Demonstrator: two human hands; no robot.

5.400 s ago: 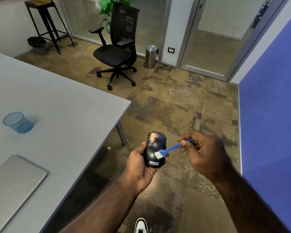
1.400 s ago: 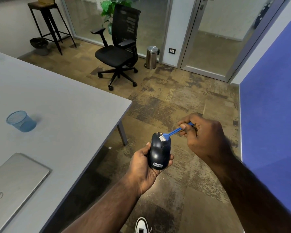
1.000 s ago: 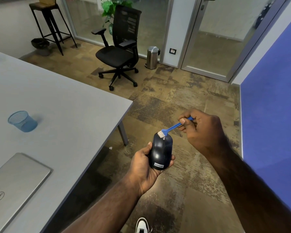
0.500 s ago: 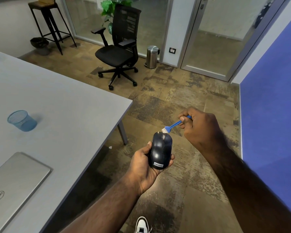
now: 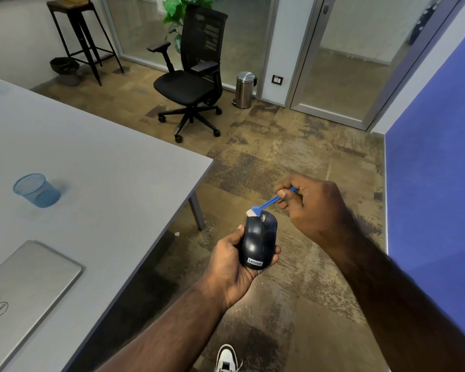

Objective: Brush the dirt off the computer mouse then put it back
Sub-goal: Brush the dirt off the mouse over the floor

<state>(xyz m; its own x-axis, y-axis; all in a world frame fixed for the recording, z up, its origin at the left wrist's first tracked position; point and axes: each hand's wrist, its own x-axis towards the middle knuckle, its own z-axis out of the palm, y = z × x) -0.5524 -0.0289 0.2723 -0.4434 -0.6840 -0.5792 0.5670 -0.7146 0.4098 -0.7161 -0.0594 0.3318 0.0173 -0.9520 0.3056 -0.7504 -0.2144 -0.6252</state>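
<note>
My left hand (image 5: 230, 267) grips a black computer mouse (image 5: 258, 241) with a white label, held over the floor to the right of the table. Its top looks dark and mostly clean, with a pale speck near the scroll wheel. My right hand (image 5: 318, 210) pinches the handle of a small blue brush (image 5: 269, 202). The white bristles touch the front tip of the mouse.
A grey table (image 5: 100, 167) fills the left, carrying a blue mesh cup (image 5: 35, 190) and a closed silver laptop (image 5: 22, 285). Beyond stand a black office chair (image 5: 193, 81), a steel bin (image 5: 244, 89), a stool (image 5: 81, 36) and glass doors. A blue wall (image 5: 435, 183) runs along the right.
The pale dirt patch seen on the mouse earlier is gone. The brush lifted just off the mouse's front half a second ago and now rests on its tip again.
</note>
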